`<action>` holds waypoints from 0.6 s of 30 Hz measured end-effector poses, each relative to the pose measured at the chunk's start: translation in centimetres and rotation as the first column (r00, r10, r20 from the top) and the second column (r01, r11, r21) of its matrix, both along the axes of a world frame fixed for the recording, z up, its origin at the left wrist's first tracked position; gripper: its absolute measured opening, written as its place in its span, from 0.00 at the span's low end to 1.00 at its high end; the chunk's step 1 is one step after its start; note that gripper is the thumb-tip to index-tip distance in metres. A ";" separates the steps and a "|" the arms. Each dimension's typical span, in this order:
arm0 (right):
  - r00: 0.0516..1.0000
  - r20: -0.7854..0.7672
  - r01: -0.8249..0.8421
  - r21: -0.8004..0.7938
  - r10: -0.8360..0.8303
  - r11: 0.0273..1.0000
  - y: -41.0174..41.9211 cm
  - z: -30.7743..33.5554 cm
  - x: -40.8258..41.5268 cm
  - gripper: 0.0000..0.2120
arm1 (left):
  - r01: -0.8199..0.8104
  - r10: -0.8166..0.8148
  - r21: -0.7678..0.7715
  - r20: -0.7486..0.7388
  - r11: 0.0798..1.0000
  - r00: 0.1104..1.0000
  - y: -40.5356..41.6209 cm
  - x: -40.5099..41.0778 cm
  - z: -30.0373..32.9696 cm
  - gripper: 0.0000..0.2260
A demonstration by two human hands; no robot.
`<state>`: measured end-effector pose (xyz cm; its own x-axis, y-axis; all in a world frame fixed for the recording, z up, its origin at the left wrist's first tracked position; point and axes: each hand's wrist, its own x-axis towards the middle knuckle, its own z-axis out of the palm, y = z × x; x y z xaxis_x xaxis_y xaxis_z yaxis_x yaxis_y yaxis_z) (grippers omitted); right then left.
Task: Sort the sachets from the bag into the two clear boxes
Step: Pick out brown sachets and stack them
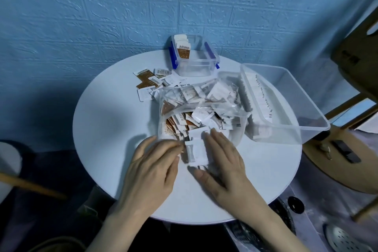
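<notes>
Both hands' grip spread, left hand [155, 161] and right hand [223, 161] flat beside white sachets [196, 152] at the bag [204, 108] mouth

Left table half [106, 129] bare; bag [204, 104], large box [286, 96] crowd right; small box [194, 55] at rear.

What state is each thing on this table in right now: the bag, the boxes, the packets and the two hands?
Clear bag: open, lying flat, still full of sachets.
Small box with blue clips: lidless, brown sachets upright at its left end.
Large clear box: lidless, white sachets lined along its left wall.
Loose sachets: scattered on the table.
White sachets: gathered between both hands.
Left hand: touching them.
Right hand: fingers straight, pressing them.
</notes>
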<state>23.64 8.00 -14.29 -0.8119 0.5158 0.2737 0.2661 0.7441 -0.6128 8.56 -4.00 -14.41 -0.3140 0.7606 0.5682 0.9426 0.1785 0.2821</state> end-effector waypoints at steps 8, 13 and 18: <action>0.984 -0.044 0.176 0.006 -0.175 0.984 -0.6 -0.3 3.9 0.40 | 0.110 -0.111 -0.018 -0.026 0.994 0.994 0.1 3.0 0.3 0.14; 0.968 0.045 0.242 0.104 -0.248 0.965 -0.5 -0.7 4.4 0.39 | 0.082 -0.082 -0.041 -0.001 0.996 0.997 -0.6 2.8 -0.6 0.14; 0.956 0.061 0.281 0.103 -0.288 0.954 0.7 -0.4 4.1 0.42 | -0.044 0.040 0.057 0.081 0.997 0.996 -1.4 2.5 -0.7 0.22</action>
<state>27.78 8.71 -14.67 -0.6552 0.7036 0.2750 0.5172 0.6831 -0.5156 11.03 -5.43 -15.07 -0.3909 0.7118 0.5836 0.9089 0.1983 0.3669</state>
